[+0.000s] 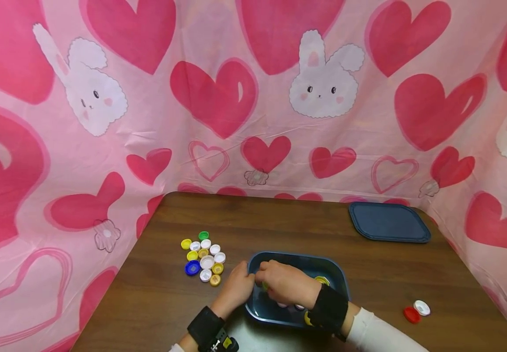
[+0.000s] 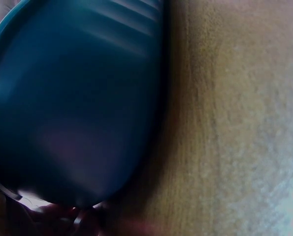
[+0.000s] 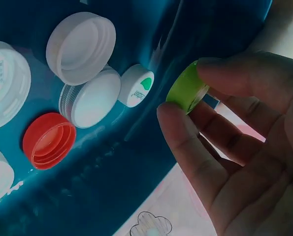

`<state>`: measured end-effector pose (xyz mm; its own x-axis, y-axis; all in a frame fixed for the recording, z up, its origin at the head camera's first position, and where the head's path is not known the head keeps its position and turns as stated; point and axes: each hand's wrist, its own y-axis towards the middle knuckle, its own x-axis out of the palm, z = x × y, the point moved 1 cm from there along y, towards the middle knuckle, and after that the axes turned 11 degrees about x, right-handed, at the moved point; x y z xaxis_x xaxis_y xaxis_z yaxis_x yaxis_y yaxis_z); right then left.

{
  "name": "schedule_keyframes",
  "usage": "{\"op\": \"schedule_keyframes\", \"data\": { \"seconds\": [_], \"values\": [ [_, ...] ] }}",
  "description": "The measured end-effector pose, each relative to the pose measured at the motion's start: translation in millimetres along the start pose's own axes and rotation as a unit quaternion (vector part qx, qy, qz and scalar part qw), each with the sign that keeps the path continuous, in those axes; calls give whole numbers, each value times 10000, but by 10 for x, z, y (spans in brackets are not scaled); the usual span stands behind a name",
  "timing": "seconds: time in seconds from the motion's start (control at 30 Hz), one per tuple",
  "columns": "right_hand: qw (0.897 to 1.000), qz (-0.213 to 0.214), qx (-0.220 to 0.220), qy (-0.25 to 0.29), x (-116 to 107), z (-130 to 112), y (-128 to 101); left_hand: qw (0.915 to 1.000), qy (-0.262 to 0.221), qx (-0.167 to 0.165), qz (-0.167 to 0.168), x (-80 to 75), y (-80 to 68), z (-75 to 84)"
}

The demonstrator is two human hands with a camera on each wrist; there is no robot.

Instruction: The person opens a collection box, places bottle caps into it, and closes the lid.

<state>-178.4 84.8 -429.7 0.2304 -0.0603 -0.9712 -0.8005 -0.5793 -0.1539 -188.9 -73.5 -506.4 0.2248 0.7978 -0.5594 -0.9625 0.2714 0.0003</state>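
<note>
My right hand point(image 1: 289, 283) pinches a yellow-green bottle cap point(image 3: 184, 89) between thumb and forefinger, over the inside of a dark blue tub point(image 1: 267, 311). In the right wrist view, a red cap point(image 3: 49, 141), a small white cap with a green mark point(image 3: 136, 86) and several other white caps lie in the tub. A yellow cap point(image 1: 322, 280) shows at its right end in the head view. My left hand point(image 1: 237, 284) grips the tub's left rim; its fingers are mostly hidden in the left wrist view, where the tub's outer wall point(image 2: 77, 98) fills the left half.
Left of the tub lies a cluster of white, yellow and gold caps, with a green cap point(image 1: 203, 235) and a blue cap point(image 1: 193, 267). A red cap point(image 1: 411, 315) and a white cap point(image 1: 422, 307) lie at right. A flat blue tray point(image 1: 390, 222) sits at back right.
</note>
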Motion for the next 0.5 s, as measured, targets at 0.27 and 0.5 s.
{"op": "schedule_keyframes", "data": {
  "seconds": [0.27, 0.5],
  "values": [
    [9999, 83, -23, 118, 5, 65, -39, 9998, 141, 112, 49, 19, 4, 11],
    [9995, 164, 145, 210, -4, 126, -85, 9979, 380, 475, 232, -1, -9, 14]
  ]
}}
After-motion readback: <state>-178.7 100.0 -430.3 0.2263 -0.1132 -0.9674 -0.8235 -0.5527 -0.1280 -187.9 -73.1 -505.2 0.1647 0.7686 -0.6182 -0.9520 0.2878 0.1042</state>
